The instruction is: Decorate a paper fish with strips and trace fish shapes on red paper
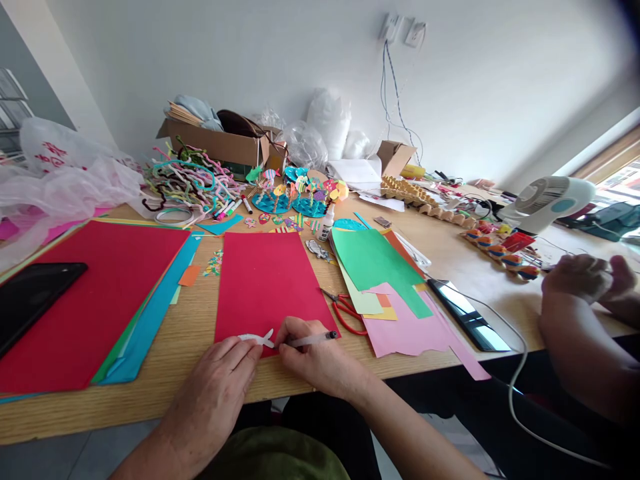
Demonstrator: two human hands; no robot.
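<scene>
1. you sit at a wooden table [170,393], a pale wall [225,53] behind it and grey floor [95,450] under its edge.
2. before you lies a red sheet [263,280]; the white cutout [261,339] is on its near end, partly under your left fingers.
3. your left hand [223,373] lies palm down, fingers straight and close together, pressing the cutout rather than gripping it.
4. your right hand [317,357] is closed around a pen [314,339], its fingertips beside the cutout's forked end.
5. to your left, a black phone [40,290] rests on a stack of paper [115,293].
6. just right of the red sheet are scissors [353,319] with red handles, then green paper [377,260] over pink paper [410,330].
7. farther back stand a glue bottle [326,225], a heap of fuzzy sticks [193,180] and an open box [215,141].
8. sockets [391,27] sit high on the wall, wires hanging down.
9. at far right, a white fan [557,200] stands near another person's hands [575,277].
</scene>
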